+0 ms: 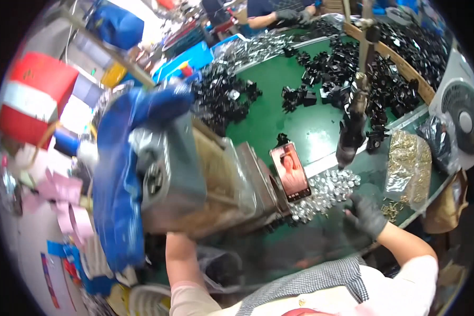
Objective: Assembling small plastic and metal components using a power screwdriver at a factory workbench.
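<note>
My right hand [367, 217], in a dark grey glove, is low over the green table at the right end of a pile of small shiny silver round parts [325, 194]. Its thumb and fingers look apart, and I see nothing between them. My left forearm [181, 260] goes up behind a grey boxy machine [176, 174], which hides the left hand. A blue cover [118, 174] hangs over the machine's left side. A phone [290, 173] with a lit screen leans upright between the machine and the silver parts.
Black plastic parts [326, 68] lie heaped across the green table [268, 113]. Clear bags of small brass-coloured pieces [407, 166] lie at right, near a fan [462, 116]. A dark upright post [353, 126] stands before me. Across the table, another person's gloved hands [295, 17] are at work.
</note>
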{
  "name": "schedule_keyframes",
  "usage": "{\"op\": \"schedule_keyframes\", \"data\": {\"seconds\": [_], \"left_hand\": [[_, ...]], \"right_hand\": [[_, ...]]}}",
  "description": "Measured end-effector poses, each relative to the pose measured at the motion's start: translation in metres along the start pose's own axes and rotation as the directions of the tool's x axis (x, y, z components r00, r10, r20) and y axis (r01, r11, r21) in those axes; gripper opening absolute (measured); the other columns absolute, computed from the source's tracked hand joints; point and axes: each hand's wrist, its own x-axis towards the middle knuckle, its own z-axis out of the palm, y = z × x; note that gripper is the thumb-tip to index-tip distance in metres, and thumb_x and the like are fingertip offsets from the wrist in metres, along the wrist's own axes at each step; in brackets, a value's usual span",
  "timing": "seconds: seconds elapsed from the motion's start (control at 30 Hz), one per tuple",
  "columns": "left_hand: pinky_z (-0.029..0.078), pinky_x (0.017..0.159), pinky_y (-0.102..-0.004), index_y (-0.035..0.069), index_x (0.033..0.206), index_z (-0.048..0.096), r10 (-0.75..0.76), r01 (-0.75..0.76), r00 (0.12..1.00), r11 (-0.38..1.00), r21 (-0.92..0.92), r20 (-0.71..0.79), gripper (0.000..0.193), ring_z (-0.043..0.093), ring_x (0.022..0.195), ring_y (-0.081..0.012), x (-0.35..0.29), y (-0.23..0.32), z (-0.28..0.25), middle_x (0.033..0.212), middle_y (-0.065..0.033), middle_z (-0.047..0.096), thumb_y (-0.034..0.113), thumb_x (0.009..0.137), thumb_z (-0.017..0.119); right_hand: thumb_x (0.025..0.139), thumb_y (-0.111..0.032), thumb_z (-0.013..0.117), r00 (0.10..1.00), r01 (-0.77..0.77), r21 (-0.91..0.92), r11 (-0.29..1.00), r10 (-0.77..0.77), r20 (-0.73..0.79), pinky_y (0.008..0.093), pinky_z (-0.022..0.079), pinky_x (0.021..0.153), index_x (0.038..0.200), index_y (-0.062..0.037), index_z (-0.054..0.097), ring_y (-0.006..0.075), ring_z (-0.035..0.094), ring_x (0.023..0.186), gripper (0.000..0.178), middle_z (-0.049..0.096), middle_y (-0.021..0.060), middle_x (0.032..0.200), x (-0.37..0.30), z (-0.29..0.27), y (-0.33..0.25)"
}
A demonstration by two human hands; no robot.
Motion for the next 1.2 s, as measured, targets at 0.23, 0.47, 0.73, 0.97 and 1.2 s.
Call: {"op": "schedule_keyframes", "data": {"seconds": [0.23,0.47,0.73,0.97,1.2], "left_hand": [[0.045,0.092,-0.0392,0.008,0.12,0.056,0.293,-0.281,0.944,0.955,0.097,-0.151,0.039,0.056,0.105,-0.0265,0.115,0.05,-0.044,0.111,-0.01,0.061,0.033,0.09,0.055],[0.043,0.095,-0.0398,0.009,0.123,0.053,0.517,-0.513,0.84,0.855,0.069,-0.165,0.044,0.053,0.11,-0.0271,0.15,0.113,-0.013,0.116,-0.01,0.058,0.035,0.088,0.057],[0.041,0.097,-0.0406,0.01,0.127,0.049,0.458,-0.467,0.871,0.884,-0.011,-0.178,0.051,0.049,0.114,-0.0277,0.11,0.075,0.006,0.122,-0.0099,0.055,0.038,0.086,0.059],[0.039,0.1,-0.0413,0.011,0.131,0.047,0.372,-0.384,0.912,0.923,-0.04,-0.17,0.057,0.046,0.119,-0.0282,0.068,0.033,0.009,0.127,-0.0099,0.052,0.04,0.084,0.061],[0.037,0.102,-0.042,0.012,0.134,0.044,0.326,-0.344,0.925,0.937,-0.066,-0.196,0.063,0.043,0.123,-0.0288,0.055,0.011,0.009,0.132,-0.0099,0.049,0.042,0.082,0.063]], "right_hand": [[0.077,-0.024,0.061,0.999,-0.036,-0.141,0.989,0.039,0.023,0.051,0.046,0.064,0.095,-0.0106,0.057,0.0383,0.058,0.076,0.023,0.059,0.0168,0.082,-0.026,0.028,0.032],[0.077,-0.025,0.059,0.998,0.002,-0.186,0.983,-0.012,-0.055,0.0508,0.046,0.062,0.089,-0.0098,0.059,0.0384,0.058,0.074,0.02,0.058,0.016,0.079,-0.017,0.025,0.027],[0.068,-0.018,0.063,0.996,0.037,-0.109,0.993,-0.045,-0.073,0.0492,0.044,0.06,0.078,-0.0071,0.059,0.0379,0.056,0.072,0.016,0.056,0.0156,0.077,-0.017,0.036,0.032],[0.072,-0.021,0.061,0.999,0.037,-0.12,0.992,-0.041,-0.026,0.0488,0.047,0.067,0.079,-0.008,0.061,0.0376,0.058,0.077,0.014,0.057,0.0155,0.08,-0.018,0.023,0.025],[0.072,-0.022,0.061,0.999,0.029,-0.154,0.988,-0.032,-0.014,0.049,0.046,0.069,0.079,-0.0077,0.059,0.0371,0.057,0.079,0.016,0.056,0.0157,0.081,-0.015,0.028,0.026]]}}
